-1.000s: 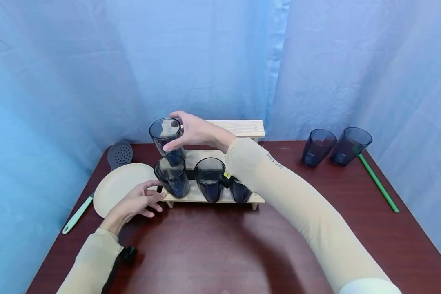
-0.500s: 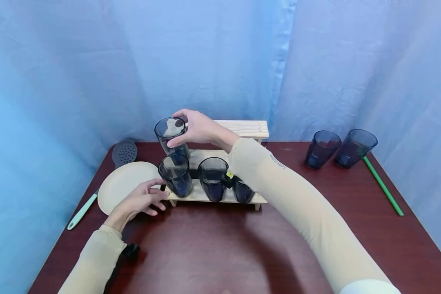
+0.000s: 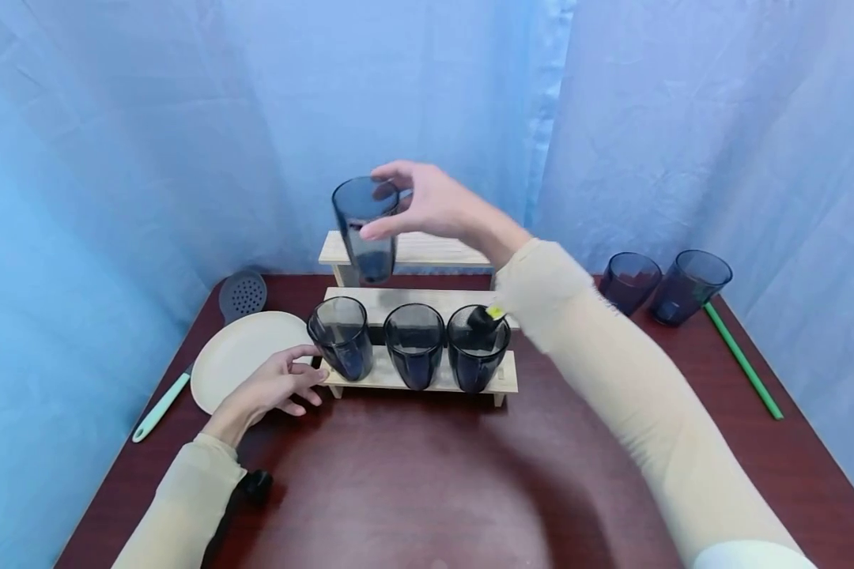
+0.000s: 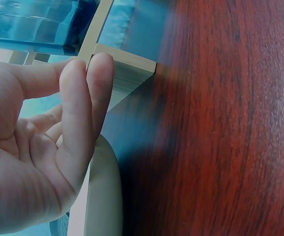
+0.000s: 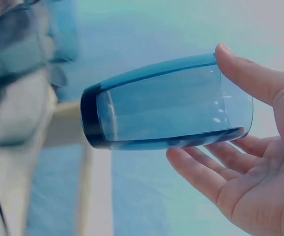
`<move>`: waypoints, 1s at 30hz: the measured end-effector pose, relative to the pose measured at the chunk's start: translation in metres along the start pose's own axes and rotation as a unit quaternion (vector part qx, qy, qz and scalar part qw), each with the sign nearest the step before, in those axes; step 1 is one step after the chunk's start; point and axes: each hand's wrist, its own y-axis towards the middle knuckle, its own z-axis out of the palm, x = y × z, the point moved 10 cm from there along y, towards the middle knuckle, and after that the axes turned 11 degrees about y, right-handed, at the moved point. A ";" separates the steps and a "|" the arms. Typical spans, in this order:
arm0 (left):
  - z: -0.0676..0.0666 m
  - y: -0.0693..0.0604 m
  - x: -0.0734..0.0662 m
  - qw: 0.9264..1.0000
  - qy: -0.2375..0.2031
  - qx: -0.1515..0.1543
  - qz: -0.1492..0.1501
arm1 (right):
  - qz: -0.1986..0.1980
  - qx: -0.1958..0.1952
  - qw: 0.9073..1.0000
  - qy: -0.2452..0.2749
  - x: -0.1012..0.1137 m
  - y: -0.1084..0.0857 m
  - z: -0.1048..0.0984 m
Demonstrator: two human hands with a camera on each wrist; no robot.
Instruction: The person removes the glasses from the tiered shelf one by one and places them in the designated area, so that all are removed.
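Observation:
In the head view my right hand [image 3: 427, 201] holds a dark blue tinted glass [image 3: 366, 237] near its rim, tilted, in the air over the wooden rack's upper tiers. The right wrist view shows the thumb on one side of this glass [image 5: 161, 103] and fingers on the other. My left hand [image 3: 273, 387] pinches the left end of the lowest tier of the stepped wooden rack [image 3: 427, 304]. Along that tier stand three matching glasses: a left one [image 3: 341, 340], a middle one [image 3: 414, 348] and a right one [image 3: 477, 352].
A cream plate [image 3: 235, 356] lies left of the rack, partly over a slotted turner [image 3: 244, 294] with a pale green handle. Two more tinted glasses, the left [image 3: 629, 280] and the right [image 3: 689, 286], stand at the back right beside a green stick [image 3: 743, 359]. Curtains surround the table.
My right hand has lifted the glass up and to the right, away from the rack's left side. The left hand stays at the rack's end.

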 end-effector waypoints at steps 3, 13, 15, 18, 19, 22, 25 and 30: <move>0.000 0.001 -0.001 1.000 0.002 0.002 0.002 | 0.004 -0.022 1.000 0.003 0.011 -0.017 -0.027; 0.000 0.001 -0.002 1.000 0.009 0.000 0.000 | 0.030 -0.117 0.992 -0.042 0.016 -0.098 -0.124; 0.000 0.000 -0.001 1.000 0.009 0.002 -0.003 | 0.034 -0.137 0.989 -0.046 0.007 -0.116 -0.141; -0.001 -0.004 0.001 1.000 0.009 0.003 -0.009 | 0.045 -0.162 0.985 -0.050 -0.013 -0.139 -0.161; -0.002 -0.006 0.001 1.000 0.013 0.004 -0.006 | 0.052 -0.171 0.982 -0.052 -0.021 -0.146 -0.167; -0.004 -0.007 0.002 1.000 0.014 -0.005 -0.010 | 0.073 -0.202 0.974 -0.065 -0.047 -0.166 -0.179; -0.005 -0.005 0.001 1.000 0.015 -0.006 -0.006 | 0.080 -0.233 0.966 -0.082 -0.074 -0.183 -0.186; -0.003 -0.002 0.004 1.000 0.012 -0.005 -0.011 | 0.069 -0.275 0.956 -0.081 -0.118 -0.204 -0.186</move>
